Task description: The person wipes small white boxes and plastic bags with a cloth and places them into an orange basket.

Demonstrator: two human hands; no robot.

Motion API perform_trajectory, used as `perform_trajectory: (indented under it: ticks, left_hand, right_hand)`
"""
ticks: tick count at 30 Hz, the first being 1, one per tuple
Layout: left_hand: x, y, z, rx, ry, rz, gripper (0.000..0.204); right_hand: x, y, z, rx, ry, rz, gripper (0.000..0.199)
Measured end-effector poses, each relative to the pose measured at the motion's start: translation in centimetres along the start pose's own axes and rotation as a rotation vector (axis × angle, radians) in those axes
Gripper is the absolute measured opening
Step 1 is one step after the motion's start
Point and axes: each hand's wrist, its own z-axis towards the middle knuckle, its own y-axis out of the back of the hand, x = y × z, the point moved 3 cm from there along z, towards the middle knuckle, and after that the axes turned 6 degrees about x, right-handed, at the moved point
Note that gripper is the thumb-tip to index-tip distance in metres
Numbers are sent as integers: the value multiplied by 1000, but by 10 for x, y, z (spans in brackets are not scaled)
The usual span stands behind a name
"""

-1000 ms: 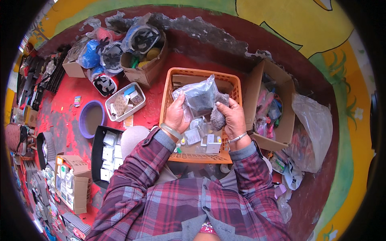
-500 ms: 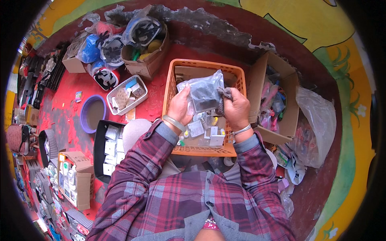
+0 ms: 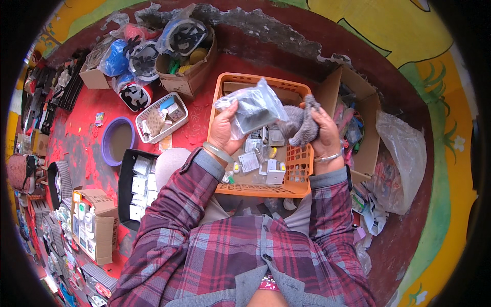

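My left hand (image 3: 223, 129) grips the near left edge of a clear plastic packet (image 3: 255, 110) with something dark and flat inside. In my right hand (image 3: 326, 134) is a bunched grey cloth (image 3: 300, 124), hanging from the fingers beside the packet's right end. Both are held above an orange plastic basket (image 3: 286, 192) with perforated sides. Inside it lie small white boxes (image 3: 275, 176), a white card pack (image 3: 249, 161) and little yellow items (image 3: 273, 153). The packet and cloth hide part of the basket's far side.
A cardboard box (image 3: 366, 148) of packaged goods stands close right of the basket. To the left are a black tray (image 3: 123, 192) of white packs, a purple basin (image 3: 104, 146) and a white basket (image 3: 151, 140). Bagged helmets (image 3: 143, 61) and a carton (image 3: 192, 82) sit at the far left.
My right hand has moved right and away from the packet, with the grey cloth spread out more. The packet has tilted and shifted slightly left in my left hand.
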Motion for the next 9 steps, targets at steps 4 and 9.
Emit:
perform_trajectory:
  ticks: [4,9]
  left_hand:
    - [-6,5,3,-42,-72,4,39]
    - [7,2,0,-91,-11,30,39]
  right_hand:
    - [14,5,-2,202,49,237,32]
    - [21,-19,-12,147,330,-76,42]
